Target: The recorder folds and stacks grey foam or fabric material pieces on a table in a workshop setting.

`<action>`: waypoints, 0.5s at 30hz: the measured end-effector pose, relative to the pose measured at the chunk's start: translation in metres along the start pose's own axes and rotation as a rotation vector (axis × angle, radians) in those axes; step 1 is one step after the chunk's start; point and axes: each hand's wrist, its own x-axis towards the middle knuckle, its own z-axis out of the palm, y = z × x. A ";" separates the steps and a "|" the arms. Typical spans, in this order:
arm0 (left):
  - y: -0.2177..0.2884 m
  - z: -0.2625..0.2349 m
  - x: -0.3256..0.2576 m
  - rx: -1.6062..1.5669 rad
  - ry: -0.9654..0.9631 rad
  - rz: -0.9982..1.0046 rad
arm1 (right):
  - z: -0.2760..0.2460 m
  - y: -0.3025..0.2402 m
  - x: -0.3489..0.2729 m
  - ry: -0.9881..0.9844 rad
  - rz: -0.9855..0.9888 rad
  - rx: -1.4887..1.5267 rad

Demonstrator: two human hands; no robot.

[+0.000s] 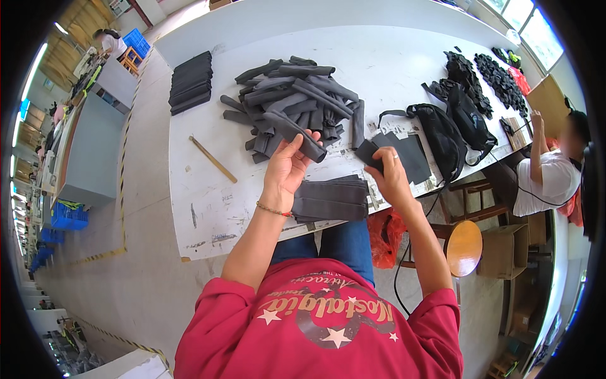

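Observation:
My left hand [288, 165] is closed around a dark grey fabric tube [310, 149], which slants over the near edge of a loose heap of similar tubes [278, 84]. In my right hand [391, 178], a small black flat piece [368, 155] is pinched between thumb and fingers. Just beyond that hand, several flat black sheets [415, 159] lie overlapping on the white table [252, 196]. Between my forearms, a stack of flat dark fabric strips [329, 201] rests at the table's near edge.
A neat dark fabric stack [190, 83] and a wooden stick [213, 160] lie to the left. Black bags [439, 140] and heaps of small black pieces [466, 79] occupy the right side. Another person [548, 177] sits there, near a wooden stool [464, 248] and cardboard box [503, 252].

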 end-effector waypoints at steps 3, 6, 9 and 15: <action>0.003 0.005 -0.004 0.031 0.003 -0.017 | -0.008 -0.032 0.001 -0.016 -0.144 -0.020; 0.002 0.009 -0.006 0.080 0.011 -0.007 | -0.011 -0.068 0.002 0.056 0.048 0.183; -0.001 0.013 -0.005 0.123 0.015 0.012 | -0.015 -0.076 0.005 0.023 -0.034 0.148; -0.003 0.020 -0.011 0.172 -0.036 -0.027 | -0.006 -0.085 0.015 0.128 -0.156 -0.123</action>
